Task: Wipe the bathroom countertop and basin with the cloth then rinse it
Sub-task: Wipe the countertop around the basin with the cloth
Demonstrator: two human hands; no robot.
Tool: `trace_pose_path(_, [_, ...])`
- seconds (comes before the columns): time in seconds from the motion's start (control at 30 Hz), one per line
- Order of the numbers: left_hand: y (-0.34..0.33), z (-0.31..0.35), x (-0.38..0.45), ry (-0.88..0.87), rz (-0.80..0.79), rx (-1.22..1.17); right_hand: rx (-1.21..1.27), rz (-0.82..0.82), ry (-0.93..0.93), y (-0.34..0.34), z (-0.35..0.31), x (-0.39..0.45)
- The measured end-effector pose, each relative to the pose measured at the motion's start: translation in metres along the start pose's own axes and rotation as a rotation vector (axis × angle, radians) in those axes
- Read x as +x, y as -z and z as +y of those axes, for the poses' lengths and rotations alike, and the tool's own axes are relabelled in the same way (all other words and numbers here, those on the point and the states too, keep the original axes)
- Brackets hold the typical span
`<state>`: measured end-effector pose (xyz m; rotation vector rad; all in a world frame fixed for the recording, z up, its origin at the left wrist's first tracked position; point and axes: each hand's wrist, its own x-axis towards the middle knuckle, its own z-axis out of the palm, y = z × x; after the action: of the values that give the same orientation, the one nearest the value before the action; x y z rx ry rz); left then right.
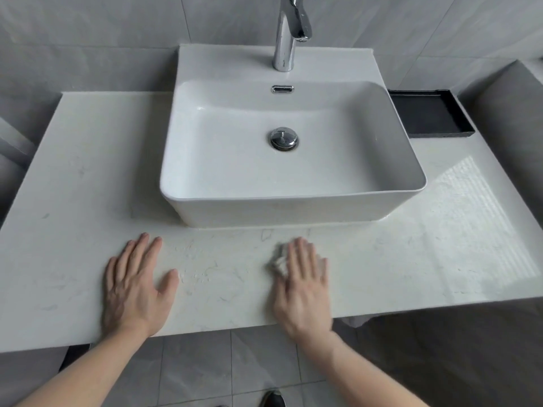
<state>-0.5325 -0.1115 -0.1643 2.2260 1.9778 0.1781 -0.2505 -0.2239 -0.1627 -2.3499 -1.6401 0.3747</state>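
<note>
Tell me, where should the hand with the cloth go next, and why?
Probably sideways along the front strip of the countertop. The right hand presses the cloth flat there with straight fingers, blurred as if mid-wipe, while the left hand rests flat. The basin holds no cloth yet.

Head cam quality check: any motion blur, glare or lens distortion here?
Head view: the right hand and the cloth under it are smeared by motion blur, while the left hand is sharp. A bright patterned light patch lies on the countertop at right. Wide-angle bowing curves the countertop's edges. The faucet shows specular glints.
</note>
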Motion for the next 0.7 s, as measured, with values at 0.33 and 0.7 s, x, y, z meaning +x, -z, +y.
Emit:
trace_pose_path(0.33, [0.000,0.002,0.001,0.006,0.008,-0.012,0.054,-0.123,0.211,-0.005,-0.003,-0.009])
trace_pose_path(0.7, [0.000,0.002,0.001,0.006,0.007,0.010,-0.044,0.064,-0.395,0.027,0.079,-0.003])
